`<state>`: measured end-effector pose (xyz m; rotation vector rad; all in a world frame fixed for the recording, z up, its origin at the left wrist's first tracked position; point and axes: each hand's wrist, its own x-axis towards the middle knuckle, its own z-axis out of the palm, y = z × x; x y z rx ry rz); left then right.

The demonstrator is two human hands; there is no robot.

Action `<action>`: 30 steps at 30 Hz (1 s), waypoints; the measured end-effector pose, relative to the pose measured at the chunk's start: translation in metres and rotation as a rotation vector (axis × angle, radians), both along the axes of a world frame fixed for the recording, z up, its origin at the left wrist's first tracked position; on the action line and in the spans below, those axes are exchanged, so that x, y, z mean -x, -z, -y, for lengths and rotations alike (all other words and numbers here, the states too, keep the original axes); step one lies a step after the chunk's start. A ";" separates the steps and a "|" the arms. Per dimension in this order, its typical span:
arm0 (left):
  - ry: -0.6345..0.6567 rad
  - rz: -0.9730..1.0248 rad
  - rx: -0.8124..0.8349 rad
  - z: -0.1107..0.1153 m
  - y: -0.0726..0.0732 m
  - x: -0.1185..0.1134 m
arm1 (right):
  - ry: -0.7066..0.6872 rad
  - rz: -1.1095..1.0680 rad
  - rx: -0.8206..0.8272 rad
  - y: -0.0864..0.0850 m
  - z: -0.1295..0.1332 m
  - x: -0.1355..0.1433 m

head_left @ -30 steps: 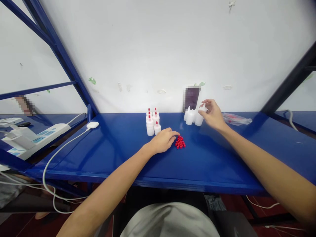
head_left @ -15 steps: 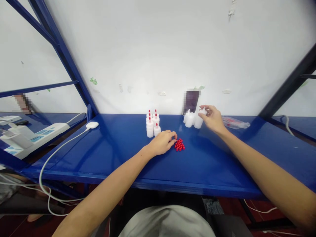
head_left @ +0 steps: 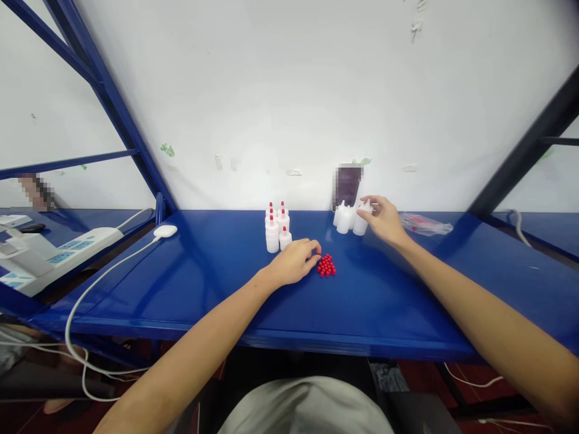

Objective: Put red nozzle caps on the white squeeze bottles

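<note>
My left hand (head_left: pixel 296 263) rests on the table at the left edge of a pile of small red caps (head_left: pixel 327 266). Its thumb and forefinger close on a red cap there, partly hidden by the fingertips. My right hand (head_left: pixel 383 218) grips the upper part of a white squeeze bottle (head_left: pixel 360 226), which stands upright and uncapped. Beside that bottle, more uncapped white bottles (head_left: pixel 342 220) stand close together, some partly hidden. Left of the pile is a group of white bottles with red tips (head_left: pixel 272 236), set in two columns. My left hand partly covers the nearest one.
The blue table (head_left: pixel 217 271) meets a white wall. A clear plastic bag (head_left: pixel 425 224) lies right of my right hand. A blurred dark object (head_left: pixel 348 187) leans at the wall. On the left are a white plug with cable (head_left: pixel 165 231) and a power strip (head_left: pixel 76 253).
The view has shifted slightly. My left fingertips have closed in at the edge of the red caps. My right hand stays at the same bottle, with little visible movement.
</note>
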<state>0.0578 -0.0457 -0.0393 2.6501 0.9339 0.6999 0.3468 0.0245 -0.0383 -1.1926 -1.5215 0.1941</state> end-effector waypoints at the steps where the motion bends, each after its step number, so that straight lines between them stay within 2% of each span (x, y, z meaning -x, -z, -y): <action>1: -0.007 0.013 0.000 0.000 0.000 0.000 | 0.015 0.004 -0.003 -0.001 0.001 0.001; 5: -0.024 0.074 0.004 0.003 -0.002 0.001 | 0.072 -0.020 0.012 -0.006 0.007 0.003; 10: -0.036 0.124 0.002 0.009 -0.008 0.002 | 0.074 -0.094 0.094 -0.007 0.022 0.015; 12: -0.039 0.150 -0.003 0.012 -0.010 0.002 | 0.006 -0.102 0.122 -0.007 0.032 0.025; 17: -0.046 0.238 -0.019 0.016 -0.011 0.002 | -0.266 -0.110 0.227 -0.006 0.056 0.055; 21: -0.045 0.264 -0.029 0.017 -0.011 0.002 | -0.426 -0.017 0.316 -0.007 0.066 0.070; 30: -0.011 0.284 -0.011 0.018 -0.012 0.002 | -0.437 0.317 0.260 -0.013 0.081 0.078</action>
